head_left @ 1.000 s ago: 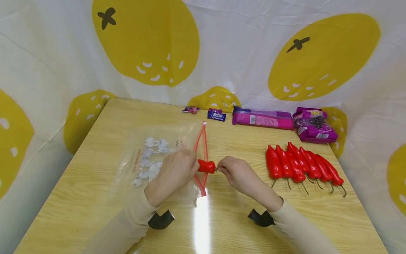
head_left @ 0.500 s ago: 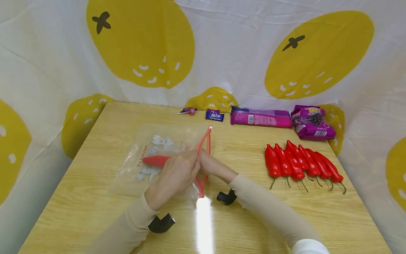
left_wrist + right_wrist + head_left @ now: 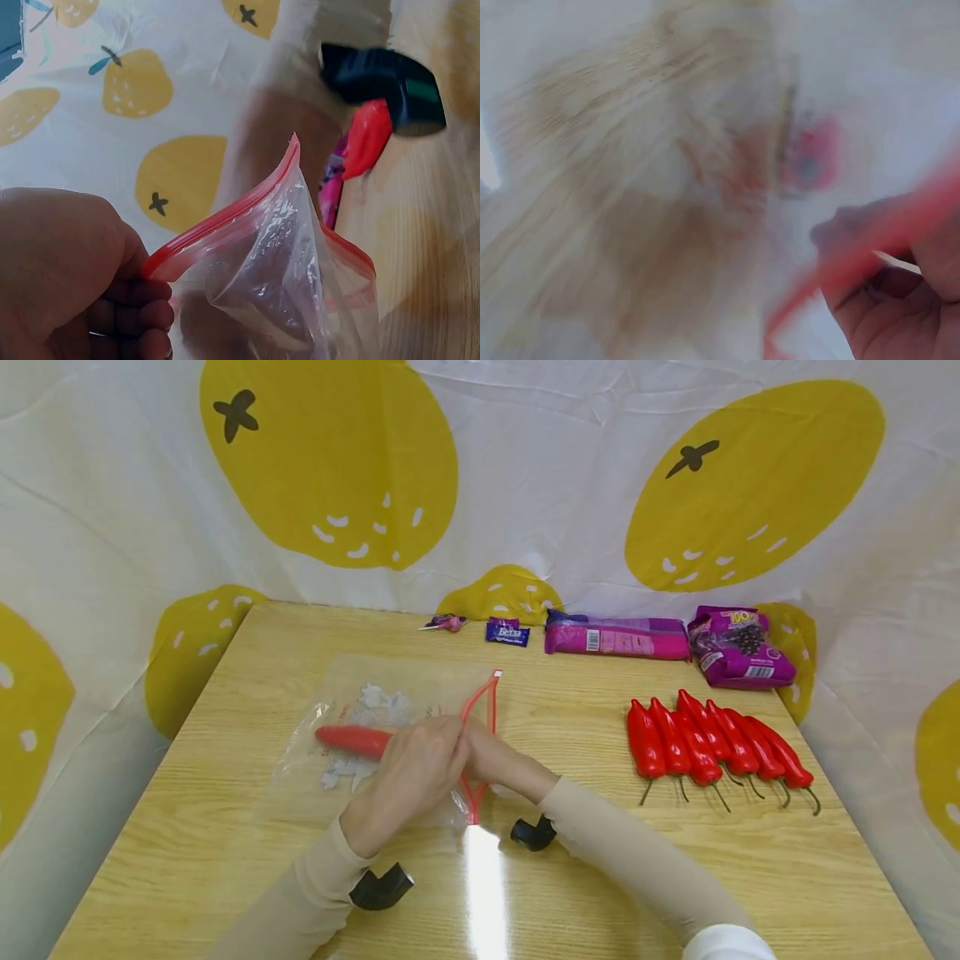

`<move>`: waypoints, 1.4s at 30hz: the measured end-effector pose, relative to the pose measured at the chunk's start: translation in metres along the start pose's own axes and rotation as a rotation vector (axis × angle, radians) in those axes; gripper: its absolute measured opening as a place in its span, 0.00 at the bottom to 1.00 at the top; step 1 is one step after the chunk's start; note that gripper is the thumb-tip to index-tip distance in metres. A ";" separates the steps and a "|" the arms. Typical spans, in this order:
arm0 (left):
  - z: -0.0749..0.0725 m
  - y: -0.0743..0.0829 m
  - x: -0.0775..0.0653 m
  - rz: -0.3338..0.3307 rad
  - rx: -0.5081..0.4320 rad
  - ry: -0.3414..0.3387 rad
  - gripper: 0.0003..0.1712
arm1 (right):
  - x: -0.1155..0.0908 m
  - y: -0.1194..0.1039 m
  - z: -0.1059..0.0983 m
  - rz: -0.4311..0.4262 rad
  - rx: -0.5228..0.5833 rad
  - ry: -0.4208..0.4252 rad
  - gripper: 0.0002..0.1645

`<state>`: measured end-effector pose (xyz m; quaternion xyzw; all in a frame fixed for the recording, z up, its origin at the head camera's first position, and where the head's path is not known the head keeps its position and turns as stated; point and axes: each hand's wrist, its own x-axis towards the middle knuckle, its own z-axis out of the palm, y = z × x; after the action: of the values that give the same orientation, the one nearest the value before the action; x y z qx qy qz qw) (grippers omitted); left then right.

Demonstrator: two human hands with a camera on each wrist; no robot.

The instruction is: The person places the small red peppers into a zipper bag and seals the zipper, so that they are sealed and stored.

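A clear zip bag [image 3: 300,777] with a red zip rim lies on the table, its mouth towards the right. Pinched in my left hand [image 3: 423,756] is the rim, also seen in the left wrist view as a red zip strip [image 3: 217,225] at the fingers. Partly behind my left hand, my right hand [image 3: 483,756] reaches through the mouth into the bag. A red pepper [image 3: 356,741] lies inside, tip to the left, its stem end hidden behind my left hand. In the right wrist view the right hand [image 3: 892,300] has curled fingers, partly behind the blurred red rim.
Several red peppers [image 3: 697,743] lie side by side on the right. Along the back edge sit a lollipop [image 3: 452,623], a small dark-blue wrapped sweet [image 3: 507,632], a long purple packet [image 3: 622,638] and a purple bag [image 3: 742,647]. A patterned cloth [image 3: 540,460] hangs behind.
My right hand has carried the pepper leftward from the mouth into the bag, stem end last. The pepper has shifted further left since half a second ago. My left hand keeps its hold on the rim.
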<state>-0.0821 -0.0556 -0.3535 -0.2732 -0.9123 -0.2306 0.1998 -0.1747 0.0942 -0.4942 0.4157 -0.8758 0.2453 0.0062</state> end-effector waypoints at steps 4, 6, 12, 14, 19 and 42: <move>0.000 -0.001 -0.001 -0.050 0.007 0.013 0.16 | -0.029 -0.073 -0.093 0.073 -0.115 0.067 0.08; -0.001 -0.003 0.000 -0.068 0.004 0.027 0.17 | -0.054 -0.072 -0.114 0.124 -0.245 0.178 0.07; -0.002 -0.008 0.001 -0.108 0.030 0.064 0.18 | -0.142 -0.035 -0.152 0.494 -0.597 0.393 0.06; -0.003 -0.009 0.002 -0.129 0.041 0.065 0.19 | -0.166 -0.025 -0.158 0.624 -0.636 0.381 0.09; -0.003 -0.012 0.003 -0.173 0.019 0.041 0.20 | -0.201 -0.016 -0.162 0.846 -0.588 0.225 0.20; 0.000 -0.012 0.000 -0.178 -0.032 0.025 0.20 | -0.215 -0.005 -0.146 0.758 -0.524 0.280 0.24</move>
<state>-0.0893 -0.0643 -0.3569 -0.1915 -0.9266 -0.2654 0.1855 -0.0584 0.3112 -0.4094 0.0146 -0.9887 0.0549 0.1390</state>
